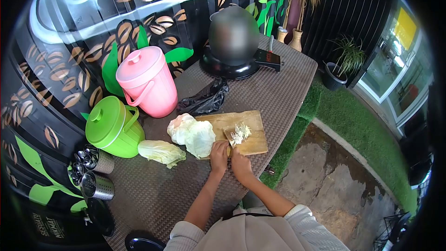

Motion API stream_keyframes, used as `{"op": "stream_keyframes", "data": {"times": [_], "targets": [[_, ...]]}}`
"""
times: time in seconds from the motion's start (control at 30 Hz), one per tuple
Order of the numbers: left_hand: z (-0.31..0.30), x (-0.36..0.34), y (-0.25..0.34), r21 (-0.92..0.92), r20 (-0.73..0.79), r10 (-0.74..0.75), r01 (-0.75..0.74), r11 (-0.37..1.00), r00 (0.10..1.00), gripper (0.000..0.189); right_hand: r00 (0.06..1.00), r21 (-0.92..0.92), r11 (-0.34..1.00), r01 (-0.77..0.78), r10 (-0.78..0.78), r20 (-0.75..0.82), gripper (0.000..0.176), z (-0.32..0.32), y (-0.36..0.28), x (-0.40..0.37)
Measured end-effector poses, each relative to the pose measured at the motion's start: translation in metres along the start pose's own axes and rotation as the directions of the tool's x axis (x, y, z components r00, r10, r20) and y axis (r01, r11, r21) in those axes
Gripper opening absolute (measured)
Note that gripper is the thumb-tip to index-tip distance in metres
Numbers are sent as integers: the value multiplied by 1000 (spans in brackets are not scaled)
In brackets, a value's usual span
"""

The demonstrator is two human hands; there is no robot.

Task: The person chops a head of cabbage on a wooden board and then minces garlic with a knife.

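Observation:
A wooden cutting board [251, 118] lies on the brown woven table [278, 88]. A pale green cabbage chunk [193, 135] rests on the board's left end. My left hand [218, 155] holds the chunk's near edge with curled fingers. Right beside it, my right hand [240, 163] is closed on the handle of a knife [232, 140]. The wide blade lies flat over the board. A small heap of shredded cabbage [240, 133] sits at the blade. A loose cabbage leaf [161, 151] lies on the table left of the board.
A pink lidded bucket [146, 81] and a green one [113, 127] stand at the left. Metal cutlery holders [95, 173] sit near the left edge. A black bag [204, 100] and a dark pot on a stove [233, 42] are behind the board. The table's right edge drops to grass and stone.

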State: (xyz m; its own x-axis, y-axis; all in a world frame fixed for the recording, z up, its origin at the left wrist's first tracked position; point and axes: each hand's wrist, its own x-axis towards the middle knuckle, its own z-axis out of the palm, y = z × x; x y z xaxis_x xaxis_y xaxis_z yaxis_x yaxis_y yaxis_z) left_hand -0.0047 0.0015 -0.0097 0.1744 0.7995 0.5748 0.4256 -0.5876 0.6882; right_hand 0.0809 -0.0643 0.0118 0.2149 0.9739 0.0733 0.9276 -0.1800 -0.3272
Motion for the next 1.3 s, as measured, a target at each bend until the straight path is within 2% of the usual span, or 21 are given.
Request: {"op": "stream_keyframes", "data": {"times": [0.03, 0.07, 0.13, 0.27, 0.33, 0.43, 0.67, 0.73, 0.83, 0.93, 1.07, 1.17, 1.23, 1.3], "targets": [[0, 1, 0, 2, -2, 0, 0, 1000, 1000, 13, 995, -37, 998, 46, -49, -82, 28, 7, 1, 2], [0, 1, 0, -7, -4, -3, 3, 1000, 1000, 13, 995, -35, 998, 48, -51, -82, 28, 13, 5, 7], [0, -1, 0, -18, -3, -7, 6, 1000, 1000, 12, 997, 64, 998, 14, -19, 78, 30, 1, 9, 19], [0, -1, -3, -37, -17, -24, 23, 999, 1000, 12, 995, 114, 993, 7, -18, 96, 25, -17, 8, 19], [0, -1, -3, -32, -5, -18, 18, 999, 1000, 12, 994, 150, 986, -76, 63, 91, 27, -17, 2, 8], [0, 1, -2, -30, -18, 1, -1, 1000, 1000, 12, 992, 137, 984, -112, 104, 64, 27, -8, -1, 5], [0, -3, -5, -50, -15, -32, 31, 998, 999, 12, 993, 165, 985, -48, 28, 118, 25, -15, 10, 16], [1, -2, -5, -51, -19, -27, 26, 998, 999, 12, 983, 173, 973, -155, 134, 125, 26, -8, 4, 6], [0, 1, -3, -19, -37, 22, -22, 1000, 999, 12, 975, 202, 961, -191, 161, 153, 26, -4, 2, 6], [0, -2, -3, -28, -16, -30, 30, 999, 999, 11, 986, 229, 967, -115, 83, 146, 27, -11, 9, 18], [1, -3, -6, -60, -22, -35, 34, 998, 999, 13, 985, 206, 976, -64, 29, 169, 27, -25, 7, 18], [-1, 1, -3, -58, -33, -13, 11, 998, 999, 14, 989, 232, 964, -130, 108, 102, 26, -14, -3, 3], [-1, -1, -3, -45, -33, -4, 3, 999, 999, 14, 995, 98, 990, -100, 97, 34, 24, 8, 0, 3], [-2, -2, -6, -12, -16, -18, 18, 1000, 1000, 13, 998, 54, 997, -57, 56, 18, 23, 14, -1, 9]]}}
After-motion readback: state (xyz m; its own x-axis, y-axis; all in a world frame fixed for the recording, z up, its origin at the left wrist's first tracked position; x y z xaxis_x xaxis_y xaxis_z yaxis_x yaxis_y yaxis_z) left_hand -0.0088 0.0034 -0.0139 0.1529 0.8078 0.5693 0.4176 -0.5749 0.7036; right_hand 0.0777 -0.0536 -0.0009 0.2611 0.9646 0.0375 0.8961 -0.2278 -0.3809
